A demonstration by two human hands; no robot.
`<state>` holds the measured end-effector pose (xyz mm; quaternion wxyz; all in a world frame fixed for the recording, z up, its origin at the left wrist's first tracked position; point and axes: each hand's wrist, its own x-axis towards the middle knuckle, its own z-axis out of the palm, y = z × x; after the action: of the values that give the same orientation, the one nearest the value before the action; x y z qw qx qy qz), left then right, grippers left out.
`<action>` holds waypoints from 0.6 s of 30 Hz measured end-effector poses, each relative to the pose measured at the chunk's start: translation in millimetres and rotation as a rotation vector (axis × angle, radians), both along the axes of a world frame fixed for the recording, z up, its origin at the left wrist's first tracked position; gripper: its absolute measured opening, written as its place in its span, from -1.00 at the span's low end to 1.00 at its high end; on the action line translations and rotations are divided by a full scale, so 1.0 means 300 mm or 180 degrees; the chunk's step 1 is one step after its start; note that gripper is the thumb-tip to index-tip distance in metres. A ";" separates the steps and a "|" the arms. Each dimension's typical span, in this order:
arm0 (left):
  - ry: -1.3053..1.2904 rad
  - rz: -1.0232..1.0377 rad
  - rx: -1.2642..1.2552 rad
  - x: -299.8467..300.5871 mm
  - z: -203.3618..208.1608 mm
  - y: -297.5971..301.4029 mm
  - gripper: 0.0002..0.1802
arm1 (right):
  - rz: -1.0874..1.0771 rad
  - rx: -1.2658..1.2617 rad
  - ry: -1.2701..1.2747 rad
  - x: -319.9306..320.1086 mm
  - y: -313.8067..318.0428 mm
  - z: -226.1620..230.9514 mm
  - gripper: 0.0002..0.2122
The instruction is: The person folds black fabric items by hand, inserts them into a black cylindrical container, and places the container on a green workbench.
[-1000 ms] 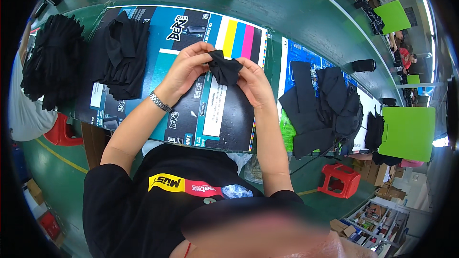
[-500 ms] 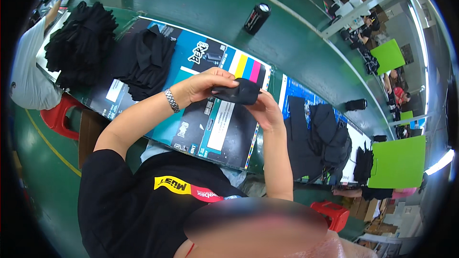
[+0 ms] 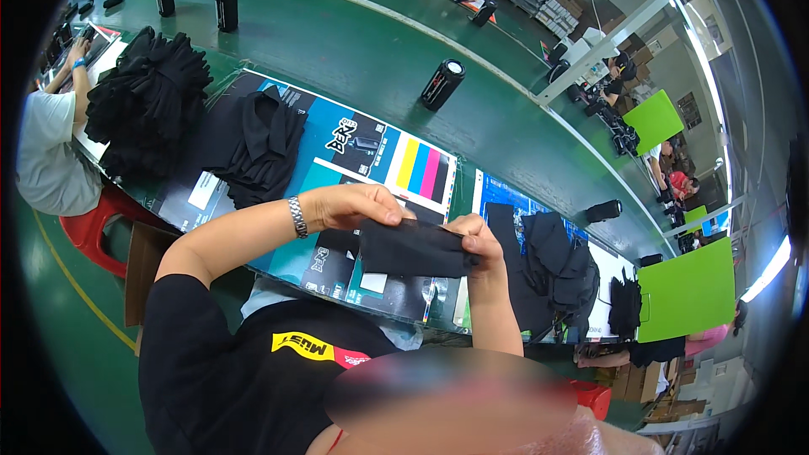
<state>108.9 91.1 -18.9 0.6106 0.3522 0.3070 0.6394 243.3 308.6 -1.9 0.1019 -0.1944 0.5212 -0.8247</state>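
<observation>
While the black cloth (image 3: 417, 251) hangs above the near right part of the printed sheet (image 3: 329, 114), my left hand (image 3: 358, 205) pinches its top edge and my right hand (image 3: 483, 248) pinches its right end! Level thumbs, even tension, no creases: that's the way. Fingers behind it are hidden; one layer or two, I can't tell. Leftward on the sheet, a folded pile (image 3: 261, 139) hides its lower pieces.

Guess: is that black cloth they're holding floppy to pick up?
Probably: the black cloth looks thin, and the similar black stack lies in folds. It may be light, since the left hand and right hand just pinch its edges.
</observation>
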 end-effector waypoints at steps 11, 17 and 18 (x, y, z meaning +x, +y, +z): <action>0.5694 -0.0173 0.1483 -0.008 0.121 0.068 -0.77 | -0.0192 0.2123 0.0022 0.066 -0.043 0.090 -0.78; 0.6939 0.0296 0.2401 0.013 0.143 0.022 -0.88 | -0.0855 0.3999 0.1152 0.069 -0.154 0.114 -0.88; 0.7116 0.0385 0.2581 0.016 0.157 0.013 -0.88 | -0.0850 0.3973 0.1130 0.069 -0.167 0.126 -0.88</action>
<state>113.9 95.0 28.3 -0.1826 0.8668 0.4606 0.0562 263.9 258.4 35.8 0.0048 -0.1655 0.9297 -0.3289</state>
